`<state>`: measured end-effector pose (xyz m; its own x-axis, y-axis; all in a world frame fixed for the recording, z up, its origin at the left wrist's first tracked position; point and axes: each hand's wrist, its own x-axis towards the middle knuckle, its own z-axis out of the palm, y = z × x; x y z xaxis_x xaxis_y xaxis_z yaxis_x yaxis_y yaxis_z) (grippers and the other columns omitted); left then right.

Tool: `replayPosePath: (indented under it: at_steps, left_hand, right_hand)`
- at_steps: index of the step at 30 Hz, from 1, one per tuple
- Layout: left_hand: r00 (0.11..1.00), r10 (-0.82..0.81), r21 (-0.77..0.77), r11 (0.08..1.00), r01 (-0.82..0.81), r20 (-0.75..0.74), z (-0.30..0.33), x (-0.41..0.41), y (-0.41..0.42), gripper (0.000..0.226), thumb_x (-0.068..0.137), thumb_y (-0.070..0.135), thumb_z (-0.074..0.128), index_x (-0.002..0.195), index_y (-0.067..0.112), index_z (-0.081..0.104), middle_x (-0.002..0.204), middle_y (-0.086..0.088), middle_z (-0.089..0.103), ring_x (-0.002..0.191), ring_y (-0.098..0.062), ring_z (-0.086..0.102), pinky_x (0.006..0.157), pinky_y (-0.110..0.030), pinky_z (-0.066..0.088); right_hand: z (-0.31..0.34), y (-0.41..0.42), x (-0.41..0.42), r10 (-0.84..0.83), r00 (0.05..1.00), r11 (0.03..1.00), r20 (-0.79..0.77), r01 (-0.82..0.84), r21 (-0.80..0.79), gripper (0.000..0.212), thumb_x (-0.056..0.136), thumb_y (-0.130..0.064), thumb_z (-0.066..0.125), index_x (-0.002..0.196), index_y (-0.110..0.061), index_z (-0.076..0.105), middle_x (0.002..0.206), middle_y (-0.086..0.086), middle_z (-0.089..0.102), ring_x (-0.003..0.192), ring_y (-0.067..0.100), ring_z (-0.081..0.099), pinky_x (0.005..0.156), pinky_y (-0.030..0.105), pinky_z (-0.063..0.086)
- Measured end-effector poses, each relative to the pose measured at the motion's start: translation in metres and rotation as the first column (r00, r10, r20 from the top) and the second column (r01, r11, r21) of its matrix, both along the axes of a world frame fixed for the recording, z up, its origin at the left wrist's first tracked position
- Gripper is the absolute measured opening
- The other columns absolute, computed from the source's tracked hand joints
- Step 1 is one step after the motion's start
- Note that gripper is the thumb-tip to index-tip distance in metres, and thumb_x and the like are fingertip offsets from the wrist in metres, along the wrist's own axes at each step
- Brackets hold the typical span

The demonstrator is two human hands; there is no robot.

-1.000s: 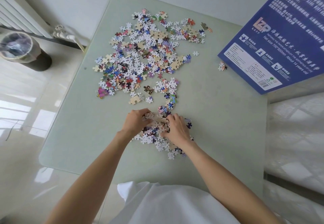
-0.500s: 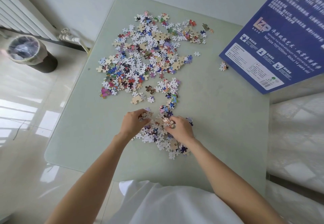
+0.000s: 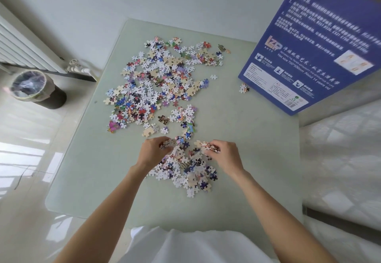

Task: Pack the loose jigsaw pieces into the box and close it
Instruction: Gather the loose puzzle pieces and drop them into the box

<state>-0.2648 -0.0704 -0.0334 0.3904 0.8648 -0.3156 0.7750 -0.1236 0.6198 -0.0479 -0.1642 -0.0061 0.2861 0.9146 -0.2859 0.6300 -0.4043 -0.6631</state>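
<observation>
Hands work at the near heap of loose cardboard jigsaw pieces [image 3: 186, 170] on the pale green glass-topped table [image 3: 247, 159]. The left hand [image 3: 153, 151] has its fingers curled round a small clutch of pieces at the heap's far left edge; the right hand [image 3: 225, 155] likewise grips a clump at the heap's far right edge. Beyond this heap, farther from the person, a much larger scatter of mixed white, blue, red and tan pieces [image 3: 160, 83] spreads across the table. To the right of that scatter lies the flat blue cardboard puzzle box [image 3: 321, 46], printed with white text, overhanging the table's right edge. One small cluster of pieces [image 3: 244, 88] sits just beside the box's near-left edge.
</observation>
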Motion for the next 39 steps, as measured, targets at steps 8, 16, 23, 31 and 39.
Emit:
replayPosePath:
  at_steps: [8, 16, 23, 31, 39]
  left_hand:
    - [0.963, -0.254, 0.141, 0.961, 0.240, 0.091, 0.060, 0.089, 0.047, 0.027, 0.079, 0.023, 0.072, 0.105, 0.018, 0.070, 0.092, 0.001, 0.073, 0.064, -0.001, 0.061, 0.059, -0.001, 0.042]
    - [0.867, -0.424, 0.403, 0.864, 0.302, 0.260, 0.156, 0.217, 0.101, 0.021, 0.077, 0.021, 0.074, 0.097, 0.018, 0.073, 0.084, 0.001, 0.073, 0.069, -0.005, 0.064, 0.061, -0.005, 0.039]
    - [0.760, -0.529, 0.637, 0.744, 0.201, 0.378, 0.250, 0.297, 0.142, 0.027, 0.079, 0.028, 0.071, 0.104, 0.018, 0.069, 0.092, 0.001, 0.072, 0.076, -0.004, 0.062, 0.067, -0.013, 0.046]
    - [0.658, -0.747, 0.822, 0.433, 0.370, 0.097, 0.290, 0.380, 0.170, 0.026, 0.083, 0.026, 0.064, 0.108, 0.019, 0.067, 0.096, 0.003, 0.072, 0.084, -0.015, 0.066, 0.075, -0.026, 0.050]
    - [0.612, -0.765, 0.717, 0.310, 0.625, -0.203, 0.282, 0.416, 0.179, 0.022, 0.084, 0.032, 0.064, 0.102, 0.021, 0.070, 0.096, 0.000, 0.071, 0.087, -0.021, 0.062, 0.075, -0.037, 0.049]
  right_hand:
    - [0.154, 0.025, 0.099, 0.016, 0.996, 0.917, 0.084, -0.048, 0.395, 0.015, 0.076, -0.026, 0.076, 0.086, -0.015, 0.073, 0.065, -0.007, 0.065, 0.061, 0.009, 0.055, 0.058, 0.017, 0.041]
    - [0.263, 0.080, 0.237, -0.396, 0.860, 0.651, 0.321, 0.017, 0.759, 0.024, 0.082, -0.032, 0.069, 0.084, -0.007, 0.070, 0.071, 0.004, 0.068, 0.062, 0.014, 0.056, 0.060, 0.024, 0.043]
    - [0.243, 0.108, 0.301, -0.357, 0.765, 0.821, 0.536, -0.016, 0.570, 0.020, 0.084, -0.022, 0.068, 0.096, -0.007, 0.069, 0.090, 0.012, 0.071, 0.081, 0.027, 0.064, 0.069, 0.032, 0.046]
    - [0.239, 0.103, 0.308, -0.327, 0.806, 0.849, 0.493, 0.023, 0.527, 0.011, 0.085, -0.015, 0.067, 0.088, -0.005, 0.067, 0.073, 0.002, 0.062, 0.069, 0.020, 0.059, 0.056, 0.022, 0.037]
    - [0.238, 0.103, 0.310, -0.366, 0.834, 0.843, 0.414, 0.109, 0.527, 0.011, 0.087, -0.012, 0.062, 0.095, -0.017, 0.067, 0.087, -0.003, 0.072, 0.076, 0.012, 0.064, 0.072, 0.035, 0.054]
